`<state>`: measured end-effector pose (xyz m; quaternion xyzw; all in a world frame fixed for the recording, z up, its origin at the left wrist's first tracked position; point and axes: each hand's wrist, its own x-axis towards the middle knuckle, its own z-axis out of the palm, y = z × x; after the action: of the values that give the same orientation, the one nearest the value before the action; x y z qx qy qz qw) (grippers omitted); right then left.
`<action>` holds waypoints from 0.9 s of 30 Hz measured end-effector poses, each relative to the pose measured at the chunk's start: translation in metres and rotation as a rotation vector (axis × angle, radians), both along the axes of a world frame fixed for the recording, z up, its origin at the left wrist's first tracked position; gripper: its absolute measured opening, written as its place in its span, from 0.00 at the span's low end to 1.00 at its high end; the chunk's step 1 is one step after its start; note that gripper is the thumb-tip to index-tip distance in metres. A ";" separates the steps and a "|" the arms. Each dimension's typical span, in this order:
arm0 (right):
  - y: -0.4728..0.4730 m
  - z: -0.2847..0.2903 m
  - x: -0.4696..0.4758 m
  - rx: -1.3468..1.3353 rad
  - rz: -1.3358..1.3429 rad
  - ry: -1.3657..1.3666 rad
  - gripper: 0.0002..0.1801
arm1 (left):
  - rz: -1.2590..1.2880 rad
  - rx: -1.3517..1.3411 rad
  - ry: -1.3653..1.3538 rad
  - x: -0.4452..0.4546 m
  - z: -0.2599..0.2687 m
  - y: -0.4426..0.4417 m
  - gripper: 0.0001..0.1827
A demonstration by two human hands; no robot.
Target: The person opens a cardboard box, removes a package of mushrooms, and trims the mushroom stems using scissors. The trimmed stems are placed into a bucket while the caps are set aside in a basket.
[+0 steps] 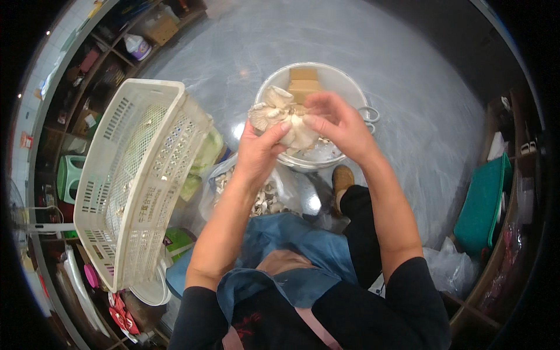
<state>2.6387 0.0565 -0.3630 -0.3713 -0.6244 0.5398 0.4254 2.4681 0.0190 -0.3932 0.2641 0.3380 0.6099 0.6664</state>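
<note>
A cluster of pale oyster mushrooms [280, 109] is held over a round white bucket [350, 85]. My left hand [261, 146] grips the cluster from below and the left, its thumb on the caps. At the cluster's right side is my right hand [337, 124], fingers curled and slightly blurred; whether it pinches a piece is unclear. Inside the bucket are a piece of brown cardboard [303, 83] and, lower down, clear plastic with small scraps. A clear plastic bag [286, 183] holding many mushroom pieces [267, 199] lies between the bucket and the blue apron, partly behind my left forearm.
A white perforated plastic crate [146, 188] stands tilted at the left, with a few small scraps inside. Shelves with household goods line the left side. On the right are a green bin [481, 208] and a crumpled plastic bag [453, 267]. My shoe [342, 179] is beside the bucket.
</note>
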 end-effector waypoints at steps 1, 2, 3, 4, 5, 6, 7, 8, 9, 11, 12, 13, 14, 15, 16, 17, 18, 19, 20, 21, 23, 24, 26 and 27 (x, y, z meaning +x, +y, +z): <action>0.002 0.000 0.000 -0.033 -0.021 0.068 0.15 | -0.005 -0.028 0.100 -0.003 0.000 0.001 0.29; 0.006 0.000 -0.001 -0.070 -0.045 0.123 0.15 | -0.033 -0.014 0.122 -0.005 -0.001 0.000 0.30; 0.009 -0.001 -0.001 -0.066 0.017 0.084 0.15 | -0.053 0.015 0.195 -0.007 -0.002 0.001 0.30; 0.014 -0.002 -0.002 -0.068 0.080 0.033 0.15 | -0.063 0.038 0.270 -0.009 -0.004 0.002 0.29; 0.018 -0.004 -0.002 -0.069 0.147 -0.016 0.15 | -0.073 0.045 0.353 -0.010 -0.006 0.004 0.29; 0.021 -0.006 -0.004 -0.111 0.160 -0.027 0.15 | -0.100 0.094 0.358 -0.012 -0.008 0.006 0.28; 0.024 -0.008 -0.005 -0.152 0.128 -0.046 0.15 | -0.109 0.045 0.314 -0.014 -0.011 0.008 0.28; 0.026 -0.011 -0.005 -0.176 0.093 -0.051 0.15 | -0.124 0.002 0.265 -0.016 -0.014 0.010 0.27; 0.029 -0.013 -0.005 -0.158 0.068 -0.013 0.14 | -0.139 -0.037 0.216 -0.017 -0.017 0.013 0.27; 0.032 -0.018 -0.007 -0.318 0.012 0.126 0.14 | -0.147 -0.035 0.075 -0.018 -0.026 0.018 0.27; 0.035 -0.019 -0.006 -0.403 -0.018 0.195 0.14 | -0.156 -0.021 -0.009 -0.017 -0.031 0.021 0.27; 0.036 -0.020 -0.005 -0.400 -0.071 0.309 0.14 | -0.150 -0.036 -0.020 -0.017 -0.036 0.022 0.27; 0.037 -0.022 -0.001 -0.418 -0.131 0.398 0.14 | -0.148 -0.034 -0.045 -0.017 -0.042 0.023 0.27; 0.038 -0.023 0.002 -0.417 -0.182 0.504 0.13 | -0.155 -0.039 -0.068 -0.016 -0.048 0.023 0.27; 0.038 -0.026 0.006 -0.465 -0.155 0.542 0.13 | -0.174 -0.054 -0.085 -0.017 -0.053 0.025 0.27; 0.037 -0.029 0.010 -0.496 -0.119 0.598 0.13 | -0.194 -0.023 -0.191 -0.019 -0.057 0.025 0.27; 0.037 -0.032 0.013 -0.492 -0.072 0.680 0.13 | -0.213 -0.044 -0.257 -0.020 -0.061 0.025 0.26; 0.037 -0.036 0.017 -0.559 -0.089 0.668 0.13 | -0.211 -0.065 -0.316 -0.022 -0.064 0.026 0.26; 0.036 -0.039 0.020 -0.593 -0.098 0.682 0.13 | -0.211 -0.083 -0.361 -0.023 -0.066 0.027 0.27; 0.037 -0.041 0.023 -0.598 -0.026 0.734 0.13 | -0.248 -0.065 -0.406 -0.025 -0.067 0.029 0.28; 0.036 -0.041 0.026 -0.623 -0.064 0.662 0.13 | -0.293 -0.013 -0.469 -0.034 -0.065 0.032 0.29; 0.034 -0.040 0.023 -0.599 -0.057 0.648 0.13 | -0.266 0.018 -0.416 -0.042 -0.062 0.034 0.29; 0.026 -0.035 0.013 -0.671 0.216 0.507 0.13 | -0.227 0.095 -0.285 -0.061 -0.053 0.039 0.30; 0.019 -0.032 0.004 -0.714 0.278 0.376 0.14 | -0.190 0.087 -0.211 -0.072 -0.047 0.041 0.30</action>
<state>2.6430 0.0751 -0.3949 -0.3027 -0.3540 0.8326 0.2998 2.3962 0.0595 -0.4403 0.2580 0.2129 0.5824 0.7409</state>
